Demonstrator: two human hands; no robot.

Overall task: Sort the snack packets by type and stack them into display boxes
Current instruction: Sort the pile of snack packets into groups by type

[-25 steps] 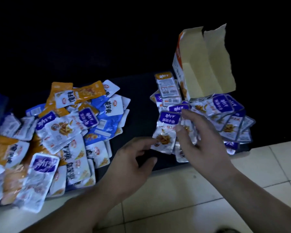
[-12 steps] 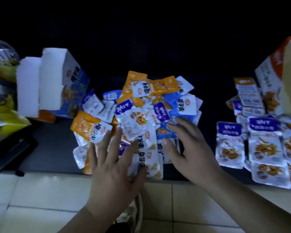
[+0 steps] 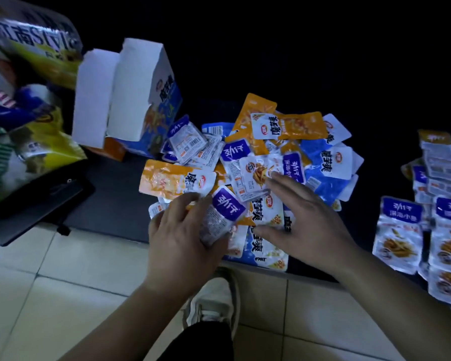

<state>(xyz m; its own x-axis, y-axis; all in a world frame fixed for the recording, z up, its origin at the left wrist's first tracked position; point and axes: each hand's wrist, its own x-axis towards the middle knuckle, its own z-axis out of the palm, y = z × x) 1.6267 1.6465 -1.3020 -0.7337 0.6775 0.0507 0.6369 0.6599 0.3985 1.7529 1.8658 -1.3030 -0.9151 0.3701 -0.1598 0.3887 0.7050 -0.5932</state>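
A mixed pile of snack packets [image 3: 284,152] in orange, blue and silver-purple lies on a dark mat. My left hand [image 3: 182,238] grips a silver packet with a purple top [image 3: 223,214] at the pile's near edge. My right hand [image 3: 305,220] rests flat on the pile with straight fingers, its fingertips touching a silver-purple packet [image 3: 261,175]. A sorted group of silver-purple packets [image 3: 422,230] lies at the right edge. An open blue display box [image 3: 146,100] with white flaps stands left of the pile.
Large snack bags [image 3: 24,82] lean at the far left. A flat black object [image 3: 37,201] lies on the mat's left corner. Pale floor tiles [image 3: 76,269] run along the front. A white shoe [image 3: 214,300] shows below my hands.
The view swung left from the sorted packets to the mixed pile. My left hand went from lying flat to gripping a silver-purple packet. My right hand moved further onto the pile.
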